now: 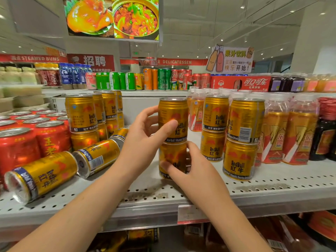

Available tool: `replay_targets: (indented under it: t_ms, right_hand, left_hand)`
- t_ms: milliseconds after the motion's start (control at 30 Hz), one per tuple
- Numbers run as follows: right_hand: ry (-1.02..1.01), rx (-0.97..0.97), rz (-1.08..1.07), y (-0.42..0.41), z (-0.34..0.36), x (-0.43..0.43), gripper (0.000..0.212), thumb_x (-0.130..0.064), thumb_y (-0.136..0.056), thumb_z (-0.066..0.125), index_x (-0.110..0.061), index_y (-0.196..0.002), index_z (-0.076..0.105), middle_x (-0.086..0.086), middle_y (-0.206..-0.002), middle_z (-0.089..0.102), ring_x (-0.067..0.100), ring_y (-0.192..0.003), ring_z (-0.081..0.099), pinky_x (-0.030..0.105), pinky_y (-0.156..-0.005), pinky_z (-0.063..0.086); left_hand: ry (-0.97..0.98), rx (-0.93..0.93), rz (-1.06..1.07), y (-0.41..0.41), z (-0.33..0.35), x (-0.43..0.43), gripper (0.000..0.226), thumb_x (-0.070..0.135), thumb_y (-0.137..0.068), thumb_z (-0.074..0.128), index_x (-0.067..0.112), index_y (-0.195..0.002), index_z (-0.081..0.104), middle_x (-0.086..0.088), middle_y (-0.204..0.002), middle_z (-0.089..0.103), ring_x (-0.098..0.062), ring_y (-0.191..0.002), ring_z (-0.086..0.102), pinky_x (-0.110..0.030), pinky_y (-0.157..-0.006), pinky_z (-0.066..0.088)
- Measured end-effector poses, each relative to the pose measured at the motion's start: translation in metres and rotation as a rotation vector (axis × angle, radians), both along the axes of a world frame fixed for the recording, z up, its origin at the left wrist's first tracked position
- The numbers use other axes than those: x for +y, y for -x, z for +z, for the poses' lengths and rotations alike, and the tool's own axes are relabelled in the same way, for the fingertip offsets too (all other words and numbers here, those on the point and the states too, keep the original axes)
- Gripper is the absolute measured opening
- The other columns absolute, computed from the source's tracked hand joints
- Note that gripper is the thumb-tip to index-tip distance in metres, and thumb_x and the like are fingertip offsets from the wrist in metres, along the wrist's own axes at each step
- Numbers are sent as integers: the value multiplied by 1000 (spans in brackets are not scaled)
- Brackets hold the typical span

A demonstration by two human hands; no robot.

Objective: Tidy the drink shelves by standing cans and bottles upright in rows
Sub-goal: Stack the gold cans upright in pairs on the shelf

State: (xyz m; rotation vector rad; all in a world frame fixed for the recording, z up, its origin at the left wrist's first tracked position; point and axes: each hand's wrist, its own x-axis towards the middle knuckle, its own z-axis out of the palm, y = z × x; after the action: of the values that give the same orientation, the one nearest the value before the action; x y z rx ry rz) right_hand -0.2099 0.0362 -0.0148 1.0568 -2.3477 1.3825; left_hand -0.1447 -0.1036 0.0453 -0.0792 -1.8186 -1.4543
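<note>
Two gold Red Bull cans stand stacked in the middle of the grey perforated shelf (272, 186). My left hand (145, 135) grips the upper can (172, 113), thumb across its front. My right hand (189, 164) grips the lower can (171, 155) from its right side. To the left, three gold cans lie on their sides: a near one (43, 175), a middle one (98, 157) and a far one (119, 134). More gold cans stand stacked in pairs at the left back (81, 113) and at the right (243, 120).
Red cans (51, 135) stand in rows at the far left. Bottles with gold and red labels (294, 135) fill the right side, with dark bottles (325, 135) at the edge. A higher shelf behind holds green, orange and red cans (163, 79) and a red Coca-Cola carton (241, 83).
</note>
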Motion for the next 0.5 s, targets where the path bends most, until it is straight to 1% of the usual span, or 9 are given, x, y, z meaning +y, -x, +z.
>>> replay_targets:
  t_ms: [100,200,267,300,333,367,433,467,500]
  right_hand:
    - [-10,26,-19,1,0,-2,53,-83,-72,54,-60,-117,38,-28,-104,54,-4,-91,59,27,-70,55]
    - [-41,71,-61,2,0,-3,56,-85,-72,50,-60,-120,35,-24,-102,47,0,-93,55,27,-70,52]
    - [-44,51,-78,2,-1,-3,64,-83,-72,53,-55,-126,33,-22,-106,48,4,-97,56,31,-73,55]
    - [-37,32,-96,3,-1,-2,70,-80,-72,56,-50,-130,30,-19,-111,49,6,-100,57,33,-76,56]
    - [-25,19,-124,3,-2,-2,74,-77,-73,60,-44,-131,28,-16,-115,49,8,-101,57,32,-76,55]
    - [-13,26,-159,3,-3,-2,72,-74,-73,63,-39,-126,28,-15,-114,48,8,-99,57,27,-72,53]
    - [-2,84,-221,1,-4,-1,59,-71,-75,65,-36,-106,29,-19,-100,44,3,-86,52,17,-59,39]
    - [-10,98,-232,0,-3,-1,54,-70,-76,63,-35,-98,29,-20,-94,42,3,-82,50,17,-56,35]
    - [-17,100,-230,0,-3,-1,50,-70,-78,62,-35,-93,29,-19,-91,43,3,-79,49,18,-55,35]
  left_hand:
    - [-14,0,-48,1,-4,0,46,39,-92,70,30,-135,58,7,-121,73,-7,-112,69,-16,-82,55]
    - [22,-54,-48,2,-12,0,47,47,-92,68,40,-138,55,11,-123,70,-4,-114,66,-12,-80,54]
    - [126,-114,23,2,-18,1,47,51,-88,72,44,-132,57,17,-119,69,0,-111,64,-11,-78,53]
    - [174,-140,61,2,-21,1,49,49,-86,76,44,-130,57,18,-117,68,2,-107,64,-11,-76,52]
    - [196,-157,95,2,-23,1,52,47,-84,79,42,-130,56,17,-115,68,3,-102,64,-11,-74,52]
    - [194,-167,122,3,-24,0,56,45,-82,81,41,-130,55,14,-112,67,3,-97,64,-12,-73,53]
    - [177,-180,144,4,-25,0,59,43,-80,83,39,-130,53,10,-109,67,0,-92,65,-15,-73,55]
    - [175,-185,144,4,-25,0,60,43,-80,83,38,-131,53,10,-108,68,0,-93,66,-16,-75,55]
    - [179,-190,144,4,-25,0,59,43,-80,83,36,-131,53,11,-109,69,1,-94,66,-17,-77,56]
